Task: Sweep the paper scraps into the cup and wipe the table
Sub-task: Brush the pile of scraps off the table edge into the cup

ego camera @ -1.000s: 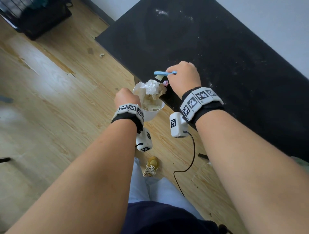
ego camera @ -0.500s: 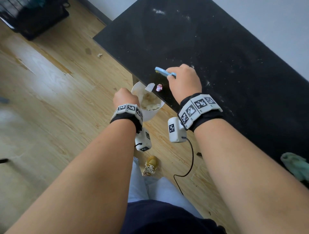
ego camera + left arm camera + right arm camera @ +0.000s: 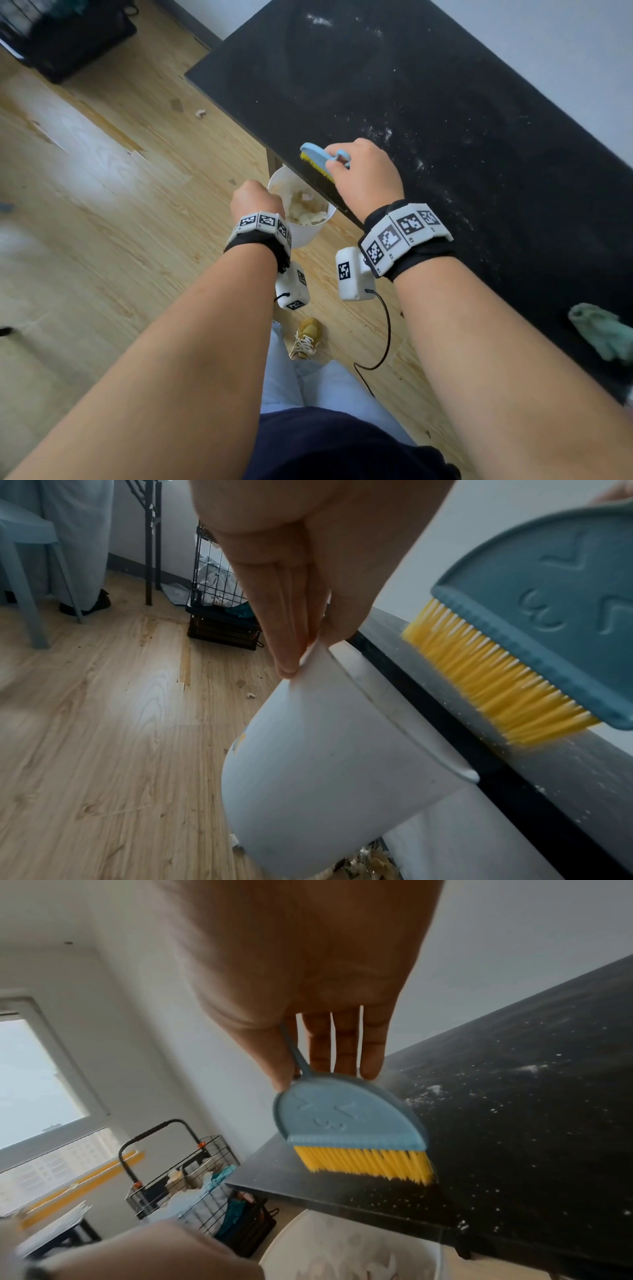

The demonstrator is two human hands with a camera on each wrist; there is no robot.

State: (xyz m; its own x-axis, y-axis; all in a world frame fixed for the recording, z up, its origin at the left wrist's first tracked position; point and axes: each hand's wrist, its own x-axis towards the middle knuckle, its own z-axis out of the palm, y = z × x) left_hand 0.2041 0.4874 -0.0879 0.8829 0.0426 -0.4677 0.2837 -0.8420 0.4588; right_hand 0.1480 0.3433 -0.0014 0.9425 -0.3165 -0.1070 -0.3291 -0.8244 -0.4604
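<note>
Left hand [image 3: 255, 200] pinches the rim of the cup [image 3: 310, 229], fingers [image 3: 287, 631] flat down the outer wall and thumb tucked inside the lip. It is a smooth white round cup, hanging below the fingertips and tilted so its mouth leans toward the table [image 3: 445, 113] edge, the rim just beside that edge. Inside it, a heap of crumpled, pale paper scraps [image 3: 303, 209], soft and wrinkled, with a small pinkish bit on top.

Right hand [image 3: 368, 174] grips the brush [image 3: 317, 157] by its thin handle, fingers curled around it, thumb on the near side. The brush has a flat, half-round blue plastic back with an embossed face and a straight row of stiff yellow bristles [image 3: 363, 1162]. The bristles point away from the fingertips, tips at the table's near edge, just above the cup's mouth.

The tabletop is matte black, speckled with fine white dust and crumbs beyond the right knuckles. A crumpled green cloth [image 3: 603, 330] lies on it, well behind the right wrist. One scrap [image 3: 200, 112] sits on the wooden floor [image 3: 102, 205], far beyond the left fingers.
</note>
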